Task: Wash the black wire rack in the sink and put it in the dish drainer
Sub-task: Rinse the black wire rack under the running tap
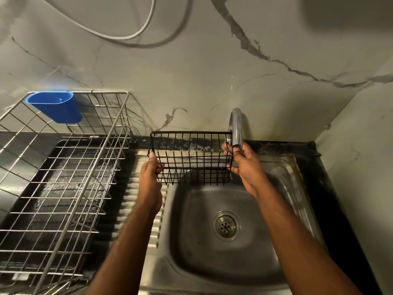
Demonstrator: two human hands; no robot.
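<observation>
you're holding one black wire rack (191, 158) over one sink (221, 262), under one tap (236, 127). your left hand (150, 179) is gripping its left end and your right hand (244, 162) its right end. one dish drainer (63, 167) is sitting left, carrying one blue cup (55, 106).

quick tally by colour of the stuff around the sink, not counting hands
black: 1, the wire rack, held over the sink
blue: 1, the cup hung on the drainer
silver: 3, the drainer, the sink, the tap
total: 5
</observation>
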